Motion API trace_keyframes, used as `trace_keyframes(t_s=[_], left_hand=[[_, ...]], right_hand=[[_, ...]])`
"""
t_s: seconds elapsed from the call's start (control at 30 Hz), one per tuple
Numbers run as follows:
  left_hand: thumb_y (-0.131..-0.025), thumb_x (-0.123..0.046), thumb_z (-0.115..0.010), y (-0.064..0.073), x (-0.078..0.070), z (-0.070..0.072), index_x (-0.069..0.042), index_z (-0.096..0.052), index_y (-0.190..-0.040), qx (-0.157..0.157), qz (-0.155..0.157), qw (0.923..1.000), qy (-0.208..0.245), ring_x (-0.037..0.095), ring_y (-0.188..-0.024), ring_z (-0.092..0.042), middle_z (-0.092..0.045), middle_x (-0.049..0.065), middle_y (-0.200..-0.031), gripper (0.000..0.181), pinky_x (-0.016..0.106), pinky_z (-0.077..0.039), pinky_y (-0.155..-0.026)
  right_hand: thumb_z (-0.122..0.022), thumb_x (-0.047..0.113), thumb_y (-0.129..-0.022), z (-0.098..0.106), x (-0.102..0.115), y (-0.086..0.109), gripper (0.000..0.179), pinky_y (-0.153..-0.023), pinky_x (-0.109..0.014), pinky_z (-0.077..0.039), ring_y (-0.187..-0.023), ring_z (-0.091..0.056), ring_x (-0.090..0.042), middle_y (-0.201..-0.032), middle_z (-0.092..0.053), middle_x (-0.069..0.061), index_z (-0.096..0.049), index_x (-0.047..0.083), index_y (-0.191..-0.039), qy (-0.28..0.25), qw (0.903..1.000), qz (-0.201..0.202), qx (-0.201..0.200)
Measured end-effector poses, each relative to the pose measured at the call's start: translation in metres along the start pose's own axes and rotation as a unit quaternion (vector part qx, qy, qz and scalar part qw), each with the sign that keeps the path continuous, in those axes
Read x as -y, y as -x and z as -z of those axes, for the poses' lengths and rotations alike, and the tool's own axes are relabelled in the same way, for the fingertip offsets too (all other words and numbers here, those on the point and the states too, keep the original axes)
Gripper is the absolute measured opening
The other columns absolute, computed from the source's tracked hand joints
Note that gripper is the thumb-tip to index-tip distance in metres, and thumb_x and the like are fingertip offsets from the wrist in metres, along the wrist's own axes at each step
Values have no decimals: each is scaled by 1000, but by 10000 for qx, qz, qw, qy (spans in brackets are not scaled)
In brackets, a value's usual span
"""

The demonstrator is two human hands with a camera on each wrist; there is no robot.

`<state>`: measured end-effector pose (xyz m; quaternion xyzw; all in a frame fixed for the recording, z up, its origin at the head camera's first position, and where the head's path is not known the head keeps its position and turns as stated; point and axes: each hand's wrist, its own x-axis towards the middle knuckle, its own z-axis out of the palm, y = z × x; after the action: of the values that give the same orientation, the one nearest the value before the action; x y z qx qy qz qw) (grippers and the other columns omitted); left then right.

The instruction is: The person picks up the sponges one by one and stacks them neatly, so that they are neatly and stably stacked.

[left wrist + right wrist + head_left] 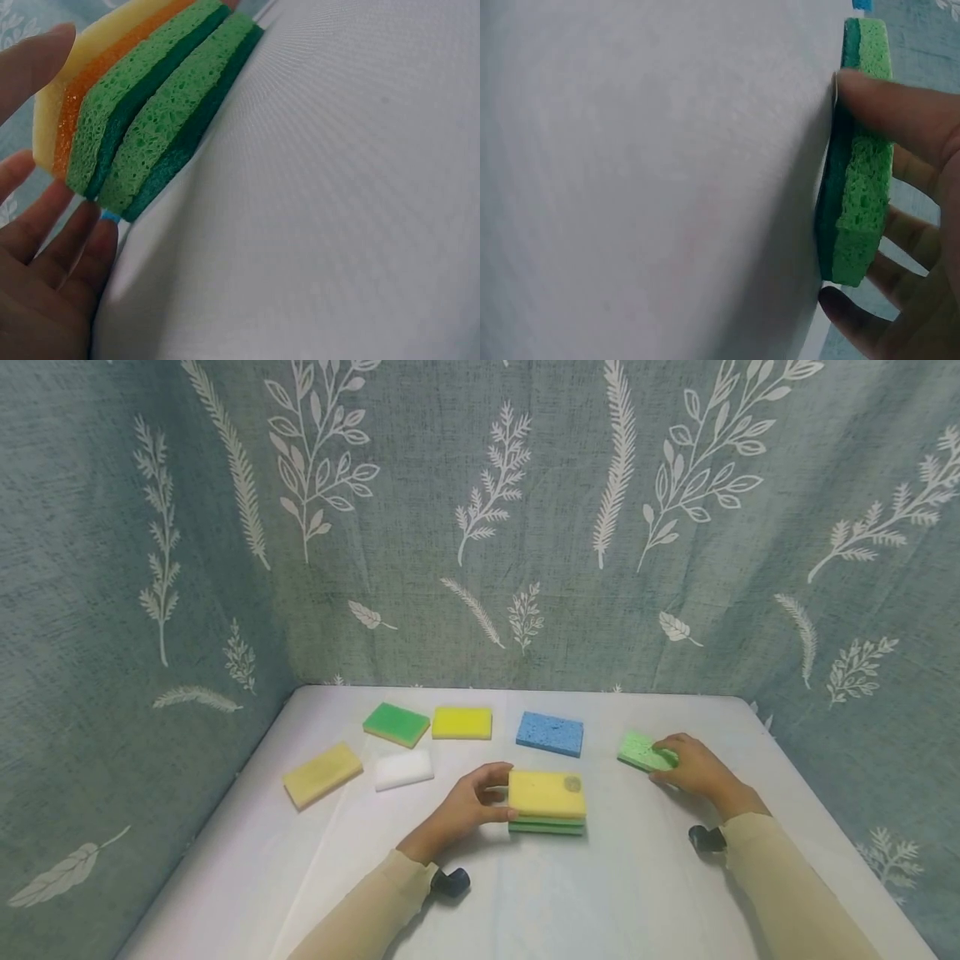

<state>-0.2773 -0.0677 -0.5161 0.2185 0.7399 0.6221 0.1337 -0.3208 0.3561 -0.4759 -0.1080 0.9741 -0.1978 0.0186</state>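
At the centre of the table a stack has a yellow-and-orange sponge [540,793] on top of two green sponges [169,127] with dark green scouring layers. My left hand [474,802] holds the left end of the top sponge, thumb at its near corner and index finger at its far corner. The other left fingers reach down beside the stack's end. Over on the right, my right hand [697,768] grips a light green sponge [636,748] by its right end. In the right wrist view its dark green layer faces the table, with the thumb on the near side.
Behind the stack lie a blue sponge [550,733], a bright yellow sponge [462,723] and a green-topped sponge [396,724]. A white sponge [405,769] and a tan sponge [322,776] lie to the left. Patterned curtains [480,527] surround the white table [615,893].
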Motion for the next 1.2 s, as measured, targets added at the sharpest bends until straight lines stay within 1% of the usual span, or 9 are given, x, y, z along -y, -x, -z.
trace_keyframes(t_s=[0.1,0.23,0.4,0.63,0.8,0.93,1.03,1.2], left_hand=[[-77,-23,-84,0,1,0,-17,-47,-143,8,-17,10000,12,24,-121,-54,-56,1,-133,76,39,-44,-100],[-77,-24,-84,0,2,0,-18,-47,-143,16,-13,10000,-10,24,-120,-54,-56,0,-132,75,40,-43,-101],[-77,-27,-85,1,1,0,-19,-47,-143,27,23,10000,-39,22,-120,-54,-56,-1,-132,77,40,-44,-100],[-76,-32,-85,1,1,1,-20,-46,-144,28,43,10000,-54,21,-120,-54,-55,-4,-133,79,39,-44,-100],[-76,-27,-85,0,0,0,-16,-46,-143,25,18,10000,-12,23,-120,-54,-56,-1,-133,79,38,-46,-98],[-76,-25,-85,-1,-2,0,-13,-46,-143,-11,63,10000,-4,24,-120,-54,-56,0,-132,79,37,-47,-98],[-77,-24,-85,0,-2,-1,-14,-46,-144,-26,128,9999,31,24,-121,-53,-55,1,-133,79,39,-46,-98],[-77,-26,-85,0,-2,-1,-15,-45,-144,-22,189,9998,9,23,-121,-53,-55,-1,-134,79,40,-43,-101]], right_hand=[[-77,34,-83,-2,-1,0,62,-102,-65,-29,-126,-37,-51,-136,-44,-29,-57,-1,-130,-96,9999,-98,6],[-76,33,-84,-4,-3,1,61,-103,-65,-28,-127,-36,-51,-137,-43,-29,-56,-1,-131,-157,9998,-150,-5],[-76,33,-84,-4,-3,1,61,-101,-66,-29,-126,-37,-51,-136,-44,-29,-57,-1,-130,-232,9997,-84,-74],[-73,35,-86,-3,-1,3,60,-102,-65,-30,-126,-37,-51,-136,-44,-29,-56,-1,-131,-252,9996,-103,-93],[-73,37,-87,-3,1,4,61,-101,-66,-30,-126,-37,-51,-137,-43,-30,-56,-2,-131,-270,9994,-179,-74],[-73,39,-86,-3,4,6,64,-101,-66,-29,-127,-37,-51,-137,-42,-29,-55,-1,-132,-332,9990,-287,-71],[-73,39,-85,-3,8,9,64,-101,-66,-29,-127,-37,-51,-138,-42,-30,-55,-1,-132,-377,9989,-271,-89],[-74,37,-85,0,17,14,62,-101,-67,-29,-127,-37,-52,-138,-42,-29,-56,-1,-131,-406,9989,-126,-172]])
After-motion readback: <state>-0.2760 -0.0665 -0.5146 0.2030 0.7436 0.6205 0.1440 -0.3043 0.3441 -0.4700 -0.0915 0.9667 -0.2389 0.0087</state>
